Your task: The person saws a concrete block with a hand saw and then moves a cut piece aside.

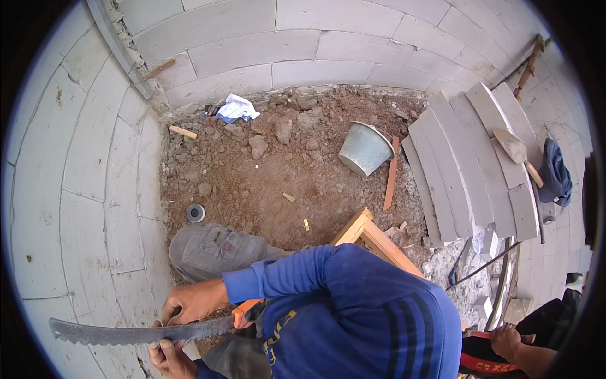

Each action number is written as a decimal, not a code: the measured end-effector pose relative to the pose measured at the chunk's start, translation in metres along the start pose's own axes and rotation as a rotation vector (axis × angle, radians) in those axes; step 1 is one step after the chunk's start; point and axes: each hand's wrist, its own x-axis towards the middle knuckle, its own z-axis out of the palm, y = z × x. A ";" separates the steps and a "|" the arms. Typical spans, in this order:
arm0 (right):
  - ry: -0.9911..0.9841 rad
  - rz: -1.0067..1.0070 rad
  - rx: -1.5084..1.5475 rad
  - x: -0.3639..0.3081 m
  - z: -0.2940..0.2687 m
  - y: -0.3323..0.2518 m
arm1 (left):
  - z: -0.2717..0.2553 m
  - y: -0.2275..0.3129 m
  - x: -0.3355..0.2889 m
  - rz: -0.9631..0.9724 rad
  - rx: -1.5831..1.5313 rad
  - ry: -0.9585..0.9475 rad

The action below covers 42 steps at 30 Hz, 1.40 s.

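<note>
A hand saw (139, 333) with a dark, curved, toothed blade and an orange handle (243, 312) lies across in front of my chest at the lower left. My right hand (194, 301), in a blue sleeve, is closed, its fingertips at the blade's upper edge. From below, my left hand (172, 357) pinches the toothed edge with thumb and fingers. Whether anything small sits between the fingertips I cannot make out. My bent knee in grey trousers (214, 249) rises beyond the saw.
Rough soil holds a tilted bucket (365, 151), a tape roll (196, 213) and a crumpled bag (237, 108). A wooden frame (385, 243) stands beside me. Stacked blocks (442, 164) carry a trowel (510, 145). Another person's hand (507, 343) shows at lower right. Block walls enclose the left and back.
</note>
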 end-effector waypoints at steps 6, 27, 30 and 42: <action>0.649 0.061 -0.419 -0.083 -0.052 -0.008 | 0.013 -0.006 0.020 0.063 0.034 0.043; 1.553 0.831 -1.572 -0.432 -0.207 0.144 | -0.086 -0.057 0.004 -0.116 -0.123 0.280; 1.481 0.844 -1.603 -0.404 -0.198 0.174 | -0.176 -0.122 0.017 0.166 0.636 0.103; 1.825 0.869 -1.086 -0.518 -0.251 0.092 | -0.088 -0.062 -0.012 -0.088 -0.117 0.349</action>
